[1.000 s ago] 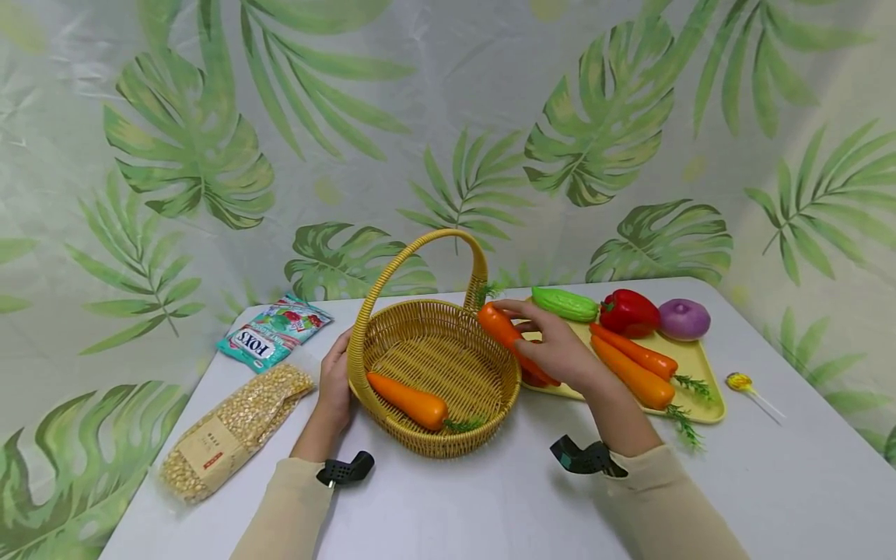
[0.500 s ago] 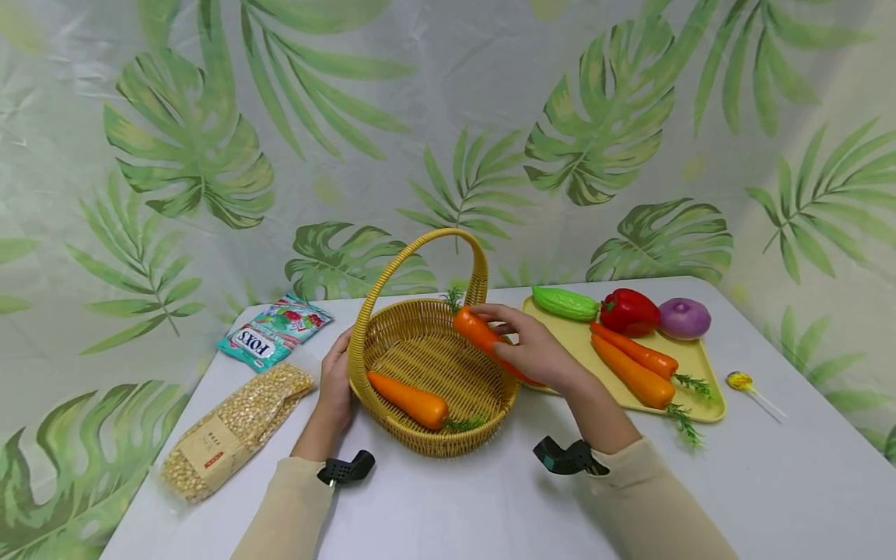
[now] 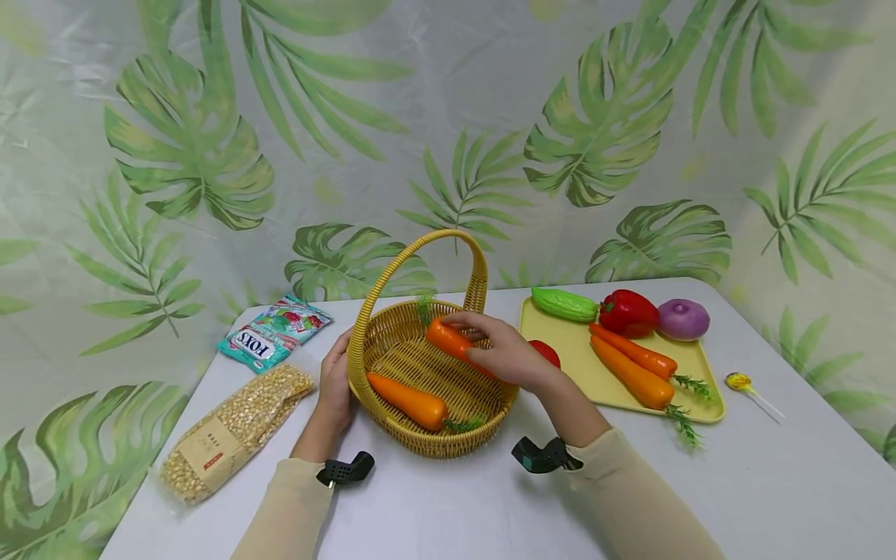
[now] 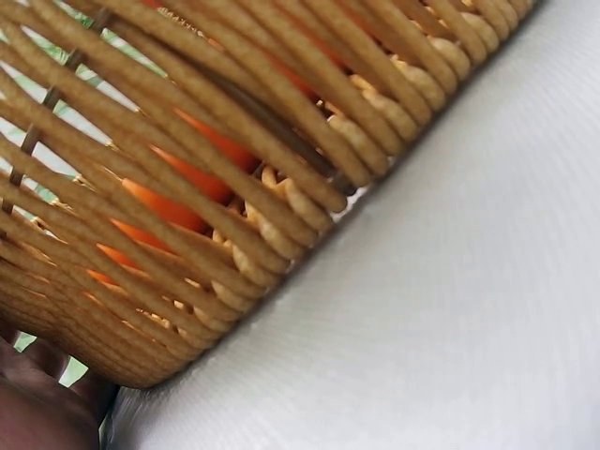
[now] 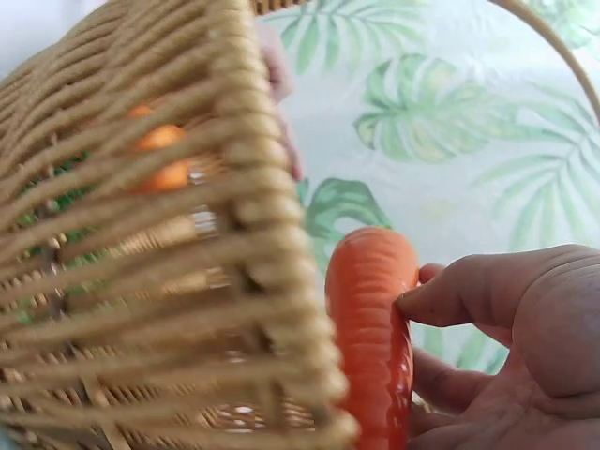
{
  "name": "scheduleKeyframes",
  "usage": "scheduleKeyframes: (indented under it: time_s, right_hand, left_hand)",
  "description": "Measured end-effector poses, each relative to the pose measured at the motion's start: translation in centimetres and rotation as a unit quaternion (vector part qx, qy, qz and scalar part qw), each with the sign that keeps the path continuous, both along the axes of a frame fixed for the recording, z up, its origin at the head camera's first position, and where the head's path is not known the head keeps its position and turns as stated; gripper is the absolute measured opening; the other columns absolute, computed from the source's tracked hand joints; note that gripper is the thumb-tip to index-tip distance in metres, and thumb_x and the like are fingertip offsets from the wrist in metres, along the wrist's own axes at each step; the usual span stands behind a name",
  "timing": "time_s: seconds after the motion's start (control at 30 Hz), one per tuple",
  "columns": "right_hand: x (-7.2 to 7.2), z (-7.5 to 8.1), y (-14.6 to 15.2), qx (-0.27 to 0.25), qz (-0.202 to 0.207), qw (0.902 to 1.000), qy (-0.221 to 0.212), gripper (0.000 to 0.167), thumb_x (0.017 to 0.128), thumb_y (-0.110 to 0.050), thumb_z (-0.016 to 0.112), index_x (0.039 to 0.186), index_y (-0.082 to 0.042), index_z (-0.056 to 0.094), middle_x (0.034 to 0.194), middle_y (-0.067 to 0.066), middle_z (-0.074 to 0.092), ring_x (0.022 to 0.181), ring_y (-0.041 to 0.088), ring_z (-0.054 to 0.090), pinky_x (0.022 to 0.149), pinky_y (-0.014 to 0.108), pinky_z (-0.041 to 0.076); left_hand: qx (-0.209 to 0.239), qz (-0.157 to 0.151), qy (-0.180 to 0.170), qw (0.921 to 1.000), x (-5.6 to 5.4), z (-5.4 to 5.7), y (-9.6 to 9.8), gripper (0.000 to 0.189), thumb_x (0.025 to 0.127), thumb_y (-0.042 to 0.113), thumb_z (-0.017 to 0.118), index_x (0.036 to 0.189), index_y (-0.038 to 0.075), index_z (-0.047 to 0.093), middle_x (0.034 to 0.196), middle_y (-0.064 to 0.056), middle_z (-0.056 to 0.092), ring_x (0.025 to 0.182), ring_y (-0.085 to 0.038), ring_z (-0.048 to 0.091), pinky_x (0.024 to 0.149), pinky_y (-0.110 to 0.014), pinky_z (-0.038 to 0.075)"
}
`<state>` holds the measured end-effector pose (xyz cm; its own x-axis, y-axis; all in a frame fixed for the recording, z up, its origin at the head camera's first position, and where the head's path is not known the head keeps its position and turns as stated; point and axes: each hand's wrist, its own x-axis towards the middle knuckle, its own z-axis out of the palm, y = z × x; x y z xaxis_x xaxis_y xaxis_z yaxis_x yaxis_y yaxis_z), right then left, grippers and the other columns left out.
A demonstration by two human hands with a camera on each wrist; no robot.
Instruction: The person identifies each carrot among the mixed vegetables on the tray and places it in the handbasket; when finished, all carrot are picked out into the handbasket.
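Observation:
The left hand (image 3: 336, 381) holds the left side of the yellow wicker basket (image 3: 493, 420), near the handle's foot. In the left wrist view, part of that hand (image 4: 42, 394) shows beside the basket's woven wall (image 4: 309, 112). An orange carrot (image 3: 413, 400) lies inside the basket. The right hand (image 3: 507, 354) pinches a second, redder carrot (image 3: 448, 338) over the basket, its leafy top toward the back rim. In the right wrist view, the thumb and fingers of the right hand (image 5: 497, 347) press the sides of this carrot (image 5: 370, 328), whose lower end is hidden.
A yellow tray (image 3: 567, 342) on the right bears two carrots (image 3: 633, 373), a green vegetable (image 3: 563, 303), a red pepper (image 3: 628, 313), a purple onion (image 3: 683, 320) and a partly hidden red item (image 3: 544, 352). A lollipop (image 3: 742, 383) lies beyond. Left are corn kernels (image 3: 238, 428) and a FOX'S packet (image 3: 273, 333).
The right hand has moved left with the carrot, from the tray's near edge to over the basket. The red item on the tray has come into view. The left hand and basket have stayed put.

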<state>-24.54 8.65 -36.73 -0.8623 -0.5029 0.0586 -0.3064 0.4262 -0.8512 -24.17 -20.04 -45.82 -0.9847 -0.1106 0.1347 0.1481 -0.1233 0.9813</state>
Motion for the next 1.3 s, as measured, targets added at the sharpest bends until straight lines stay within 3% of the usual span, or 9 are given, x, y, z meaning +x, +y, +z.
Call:
scheduleKeyframes:
  time_s: [0.47, 0.8, 1.3]
  right_hand:
    - [-0.2, -1.8, -2.7, 0.063, 0.038, 0.9973, 0.009, 0.054, 0.09, 0.004, 0.057, 0.136, -0.024, 0.06, 0.136, 0.006, 0.061, 0.119, 0.03, 0.06, 0.102, 0.045, 0.051]
    - [-0.3, -2.6, -3.6, 0.088, 0.064, 0.994, 0.008, 0.052, 0.089, 0.004, 0.058, 0.135, -0.021, 0.061, 0.133, 0.008, 0.063, 0.116, 0.031, 0.062, 0.101, 0.045, 0.051]
    - [-0.7, -3.3, -4.1, 0.115, 0.095, 0.9886, 0.023, 0.048, 0.092, 0.003, 0.06, 0.136, -0.017, 0.06, 0.13, 0.013, 0.065, 0.123, 0.031, 0.059, 0.104, 0.048, 0.048]
  left_hand:
    - [0.024, 0.001, 0.009, 0.9997, -0.2, -0.1, 0.1, 0.04, 0.106, 0.018, 0.038, 0.143, 0.01, 0.051, 0.148, -0.006, 0.051, 0.133, -0.017, 0.047, 0.105, -0.02, 0.044]
    - [0.027, 0.003, 0.004, 0.9996, -0.2, -0.1, 0.1, 0.04, 0.105, 0.017, 0.038, 0.142, 0.012, 0.053, 0.147, -0.004, 0.052, 0.136, -0.016, 0.046, 0.111, -0.025, 0.041]
    - [0.027, 0.002, 0.004, 0.9996, -0.3, -0.2, 0.0, 0.039, 0.106, 0.017, 0.037, 0.141, 0.012, 0.053, 0.147, -0.005, 0.052, 0.135, -0.017, 0.047, 0.11, -0.025, 0.042]
